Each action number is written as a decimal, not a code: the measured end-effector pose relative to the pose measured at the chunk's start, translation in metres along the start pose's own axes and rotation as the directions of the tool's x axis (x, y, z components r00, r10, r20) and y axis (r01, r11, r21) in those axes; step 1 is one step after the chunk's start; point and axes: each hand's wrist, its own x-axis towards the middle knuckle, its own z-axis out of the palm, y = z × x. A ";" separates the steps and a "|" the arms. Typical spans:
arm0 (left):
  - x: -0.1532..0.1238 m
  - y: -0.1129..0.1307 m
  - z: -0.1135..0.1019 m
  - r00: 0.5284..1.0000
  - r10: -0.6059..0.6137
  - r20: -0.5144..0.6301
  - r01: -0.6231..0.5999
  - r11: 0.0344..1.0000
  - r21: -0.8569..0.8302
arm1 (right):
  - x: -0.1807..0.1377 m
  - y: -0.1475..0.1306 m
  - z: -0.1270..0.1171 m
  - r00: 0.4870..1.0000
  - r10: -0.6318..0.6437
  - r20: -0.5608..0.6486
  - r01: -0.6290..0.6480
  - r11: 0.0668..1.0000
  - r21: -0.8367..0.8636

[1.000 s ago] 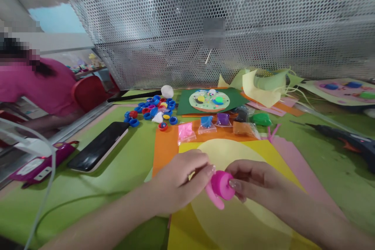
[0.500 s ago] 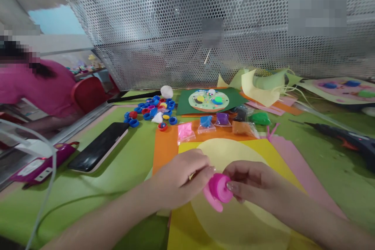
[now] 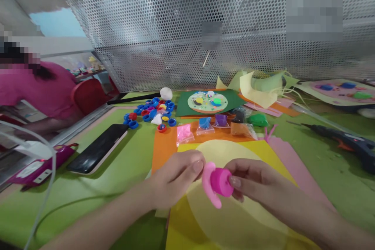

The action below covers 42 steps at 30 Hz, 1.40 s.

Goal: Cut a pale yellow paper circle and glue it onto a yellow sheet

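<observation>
My right hand (image 3: 258,179) pinches a magenta bottle cap (image 3: 223,182) between thumb and fingers. A lighter pink strip of soft modelling clay (image 3: 209,185) curls around the cap's left end, its lower tip hanging free. My left hand (image 3: 183,175) is closed, with the thumb and fingertips at the strip's upper left edge; its other fingers are hidden. Both hands are above a pale yellow paper circle (image 3: 231,222), which lies on a yellow sheet (image 3: 181,228).
Bagged clay, including a pink packet (image 3: 184,133), lies behind my hands. Bottle caps (image 3: 152,113) and a phone (image 3: 99,148) are left; a glue gun (image 3: 345,136) is right. A decorated disc (image 3: 207,102) sits at the back. A person in pink (image 3: 55,90) sits far left.
The cap and strip have turned, so more of the strip now shows. My left fingertips have shifted slightly left from the cap. My right hand keeps its hold.
</observation>
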 end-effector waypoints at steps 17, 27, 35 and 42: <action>-0.002 0.000 0.003 0.999 0.028 -0.039 -0.027 0.999 0.030 | -0.002 0.000 -0.002 0.998 -0.036 -0.059 0.036 0.999 0.001; -0.001 -0.010 0.002 0.987 0.157 0.036 -0.160 0.984 0.076 | 0.000 0.006 -0.005 0.996 -0.073 -0.042 0.079 0.987 0.137; 0.003 -0.009 0.001 0.968 0.223 0.113 -0.243 0.948 0.206 | 0.002 0.013 -0.007 0.992 -0.123 0.017 0.113 0.949 0.294; 0.005 -0.007 0.002 0.963 0.238 0.127 -0.261 0.943 0.207 | 0.004 0.016 -0.007 0.990 -0.141 0.007 0.136 0.961 0.241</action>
